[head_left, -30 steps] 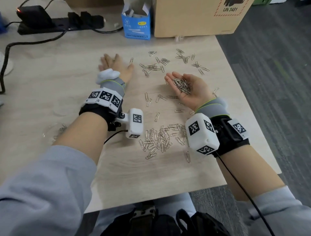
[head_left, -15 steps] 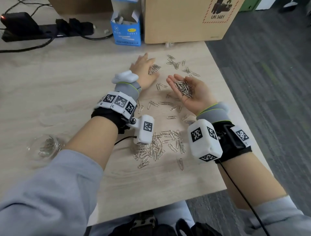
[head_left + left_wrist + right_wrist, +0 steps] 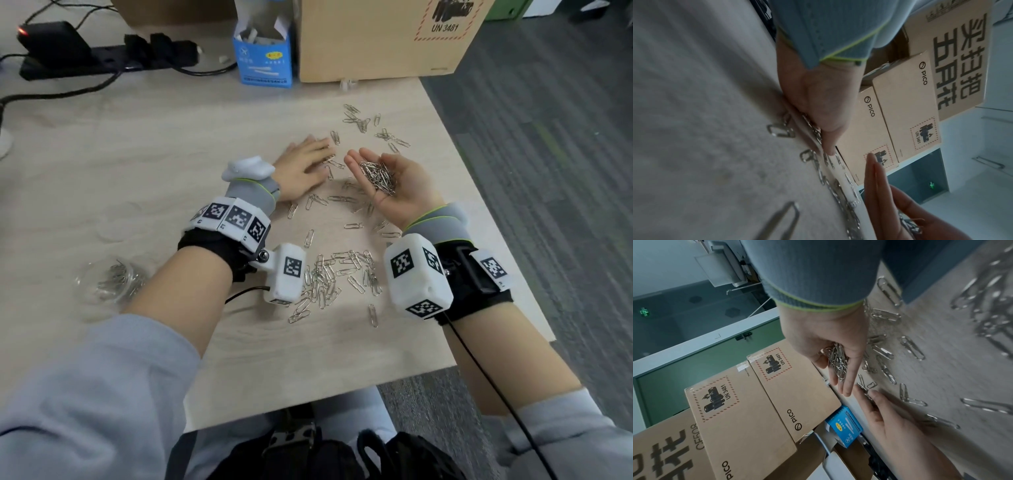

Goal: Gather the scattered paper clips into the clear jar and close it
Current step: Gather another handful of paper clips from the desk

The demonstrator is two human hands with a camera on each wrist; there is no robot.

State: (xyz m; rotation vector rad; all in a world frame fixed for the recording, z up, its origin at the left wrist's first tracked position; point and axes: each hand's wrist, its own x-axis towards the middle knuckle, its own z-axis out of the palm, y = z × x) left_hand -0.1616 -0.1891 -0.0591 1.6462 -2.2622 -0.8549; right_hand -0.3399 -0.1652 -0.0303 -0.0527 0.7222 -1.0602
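My left hand lies flat, palm down, on the wooden table, its fingers pressing on a few paper clips beside my right hand's fingertips. The right hand is turned palm up and cupped, carrying a heap of paper clips; the right wrist view shows this heap in the palm. More loose clips are piled between my wrists, and others lie farther back. The clear jar stands at my left elbow without a lid, with clips inside.
A blue carton and a cardboard box stand at the table's back. A black power strip with cables lies at the back left. The table's right edge is close to my right wrist.
My left hand has slid to the right across the table, pushing clips toward the right hand. The right hand stays cupped with its heap.
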